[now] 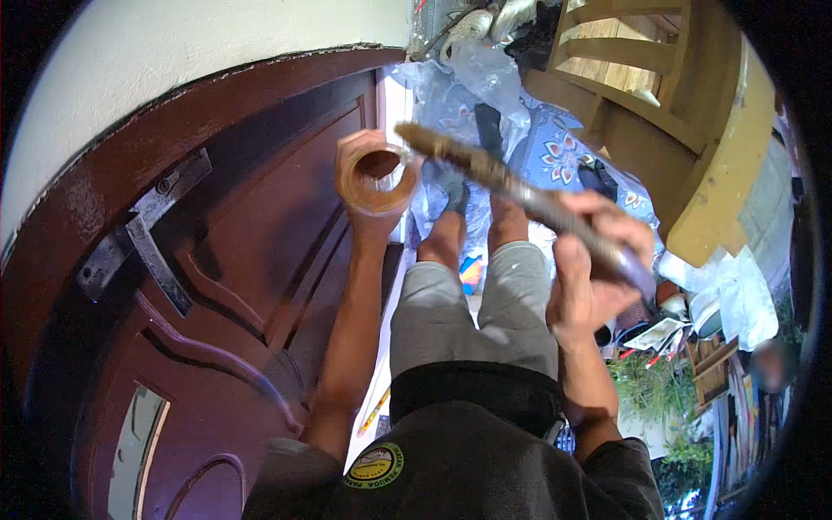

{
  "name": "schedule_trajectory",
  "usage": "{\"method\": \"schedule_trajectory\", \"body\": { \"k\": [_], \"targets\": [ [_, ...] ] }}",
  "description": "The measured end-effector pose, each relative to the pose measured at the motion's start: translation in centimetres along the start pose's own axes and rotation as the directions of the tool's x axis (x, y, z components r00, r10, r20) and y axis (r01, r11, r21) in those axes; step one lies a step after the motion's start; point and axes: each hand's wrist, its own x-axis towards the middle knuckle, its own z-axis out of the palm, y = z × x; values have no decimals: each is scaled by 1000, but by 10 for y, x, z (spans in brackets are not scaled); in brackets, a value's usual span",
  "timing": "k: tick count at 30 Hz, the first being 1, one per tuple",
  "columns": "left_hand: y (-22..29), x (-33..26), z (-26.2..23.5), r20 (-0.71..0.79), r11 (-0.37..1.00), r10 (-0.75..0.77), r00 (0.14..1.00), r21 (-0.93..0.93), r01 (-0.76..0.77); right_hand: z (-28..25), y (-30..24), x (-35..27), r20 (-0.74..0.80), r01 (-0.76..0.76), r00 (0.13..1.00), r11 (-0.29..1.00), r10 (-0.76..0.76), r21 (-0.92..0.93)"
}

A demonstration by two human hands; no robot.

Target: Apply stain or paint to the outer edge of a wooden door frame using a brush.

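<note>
My left hand [358, 143] is closed around a clear cup [381, 201] with brown liquid that looks like paint inside and brown smears on its wall. A long paintbrush [498, 178] is gripped in my right hand [600, 260], its brown-coated tip pointing left. In the picture that tip lies just off the cup's upper right rim; touching or apart, I cannot tell. The brush is slightly blurred. Left of my left hand stands a dark reddish-brown panelled door [286, 208] in a matching frame [130, 121].
A metal latch [159, 204] sits on the door side. Crumpled clear plastic [485, 74] and a blue floral cloth [555, 143] cover the floor by my feet. A yellow-brown wooden piece of furniture [633, 130] stands at far right. Assorted household items and plants [650, 386] lie at lower right.
</note>
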Motion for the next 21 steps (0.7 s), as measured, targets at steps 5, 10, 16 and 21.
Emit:
{"method": "schedule_trajectory", "body": {
  "k": [5, 10, 16, 21],
  "targets": [
    [18, 19, 17, -24, 995, 50, 998, -82, -51, -7, -31, 7, 497, 244, 866, 909, -49, -337],
    [34, 21, 12, 48, 993, 93, 995, -81, -89, 3, -26, 10, 643, 356, 765, 815, 26, -457],
    [44, 18, 7, 74, 988, 53, 996, -152, -41, 10, -24, 4, 710, 416, 695, 743, 112, -524],
    [42, 17, 9, 10, 993, 51, 999, -111, -50, 6, -25, 5, 721, 431, 689, 762, 68, -484]
  ]
}}
